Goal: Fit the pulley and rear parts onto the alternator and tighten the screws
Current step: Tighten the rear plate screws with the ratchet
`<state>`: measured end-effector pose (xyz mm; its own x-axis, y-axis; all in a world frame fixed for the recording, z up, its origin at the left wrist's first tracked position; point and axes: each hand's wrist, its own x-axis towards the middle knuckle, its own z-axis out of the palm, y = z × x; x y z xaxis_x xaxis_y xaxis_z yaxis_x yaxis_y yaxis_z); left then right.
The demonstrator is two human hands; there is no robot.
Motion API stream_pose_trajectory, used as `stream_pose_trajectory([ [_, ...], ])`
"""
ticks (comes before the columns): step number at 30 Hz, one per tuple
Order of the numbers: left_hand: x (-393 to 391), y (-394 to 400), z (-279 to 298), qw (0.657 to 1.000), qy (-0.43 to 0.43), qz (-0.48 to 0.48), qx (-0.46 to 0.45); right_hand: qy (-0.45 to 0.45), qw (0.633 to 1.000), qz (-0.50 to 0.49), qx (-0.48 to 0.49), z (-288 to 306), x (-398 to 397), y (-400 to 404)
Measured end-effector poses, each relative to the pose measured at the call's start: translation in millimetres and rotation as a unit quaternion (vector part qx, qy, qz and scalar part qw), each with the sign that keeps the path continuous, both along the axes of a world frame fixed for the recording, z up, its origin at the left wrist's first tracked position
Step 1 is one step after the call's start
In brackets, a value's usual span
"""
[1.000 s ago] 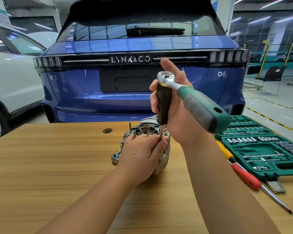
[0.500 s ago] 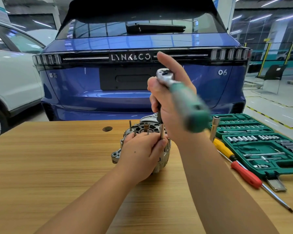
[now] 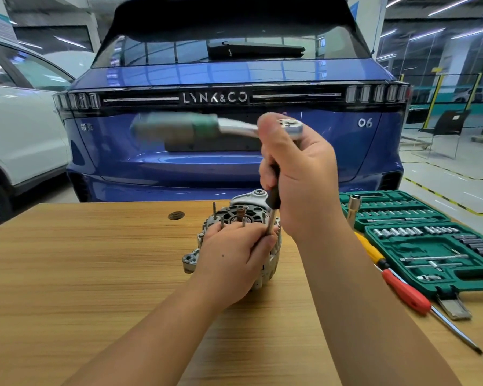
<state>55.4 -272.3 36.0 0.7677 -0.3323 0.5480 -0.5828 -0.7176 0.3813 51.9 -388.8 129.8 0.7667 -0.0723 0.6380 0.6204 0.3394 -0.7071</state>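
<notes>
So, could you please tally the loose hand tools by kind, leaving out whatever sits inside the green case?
Ratchet wrench with extension: 1
Screwdrivers, one red-handled, one yellow-handled: 2
Upright socket by the case: 1
Total: 4

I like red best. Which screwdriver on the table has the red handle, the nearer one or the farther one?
The nearer one: the red-handled screwdriver lies closest to the table's front edge, its long shaft pointing toward you. The yellow-handled screwdriver lies just behind it.

Silver "LYNK&CO" lettering across the glossy blue car tailgate [image 3: 234,140] at twelve o'clock, silver "06" badge at two o'clock on that same tailgate, small badge at ten o'clock unreadable
</notes>
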Motion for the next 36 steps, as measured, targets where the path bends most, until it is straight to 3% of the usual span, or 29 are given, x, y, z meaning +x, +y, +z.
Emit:
stream_pose_trajectory([
  [2, 0, 0, 1, 1.000, 0.000, -0.003, 0.001, 0.016, 0.999, -0.045, -0.006, 1, 2, -2],
  [7, -1, 0, 2, 1.000, 0.005, 0.000, 0.001, -0.012, 0.995, 0.096, 0.018, -1, 5, -10],
  [10, -2, 0, 3, 1.000, 0.006, -0.003, -0.006, -0.081, 0.995, 0.066, -0.010, -5, 6, -4],
  [13, -2, 0, 3, 1.000, 0.014, -0.002, -0.004, -0.071, 0.996, 0.063, -0.002, -6, 8, -2],
  [18, -3, -1, 3, 1.000, 0.007, -0.002, -0.006, -0.040, 0.974, 0.214, 0.063, -7, 9, -12],
  [21, -2, 0, 2, 1.000, 0.006, -0.001, -0.008, -0.022, 0.968, 0.244, 0.060, -6, 10, -13],
  [23, -2, 0, 3, 1.000, 0.007, 0.000, -0.012, 0.013, 0.974, 0.218, 0.054, -2, 8, -10],
  [29, -2, -1, 3, 1.000, 0.009, -0.005, -0.001, 0.021, 0.998, -0.029, 0.046, -2, 5, -4],
  [31, -2, -1, 4, 1.000, 0.014, -0.006, 0.002, 0.033, 0.999, -0.013, 0.025, 0, 4, -7],
  [33, -2, -1, 4, 1.000, 0.020, -0.004, -0.001, 0.024, 0.998, 0.064, -0.002, -1, 3, -8],
  [36, -3, 0, 4, 1.000, 0.023, -0.007, -0.005, -0.048, 0.996, 0.076, -0.016, -3, 2, -2],
])
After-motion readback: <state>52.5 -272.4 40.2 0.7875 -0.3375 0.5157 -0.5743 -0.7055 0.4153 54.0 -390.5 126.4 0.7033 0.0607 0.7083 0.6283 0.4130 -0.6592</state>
